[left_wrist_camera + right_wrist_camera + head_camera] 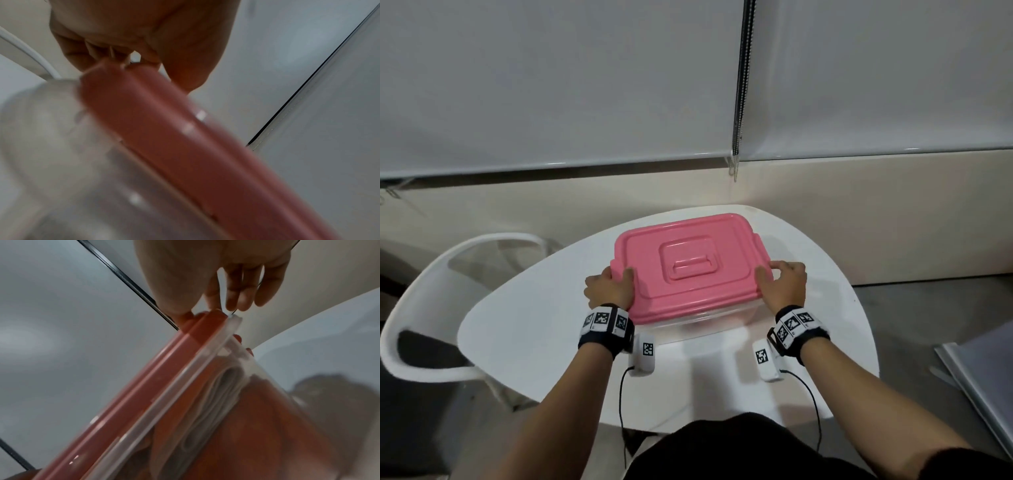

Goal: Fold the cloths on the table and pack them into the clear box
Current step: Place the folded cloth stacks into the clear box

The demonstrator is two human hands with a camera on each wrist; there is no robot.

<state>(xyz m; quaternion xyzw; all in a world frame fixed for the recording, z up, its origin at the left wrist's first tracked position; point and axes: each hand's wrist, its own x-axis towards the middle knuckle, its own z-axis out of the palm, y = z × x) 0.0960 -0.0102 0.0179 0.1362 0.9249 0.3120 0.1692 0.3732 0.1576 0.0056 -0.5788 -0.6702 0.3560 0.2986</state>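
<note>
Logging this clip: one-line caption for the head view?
Both hands, left hand and right hand, grip the pink lid on the clear box.

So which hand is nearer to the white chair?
Left. The left hand grips the pink lid's left edge, on the side where the white chair stands. The right hand holds the lid's opposite edge, farther away.
</note>
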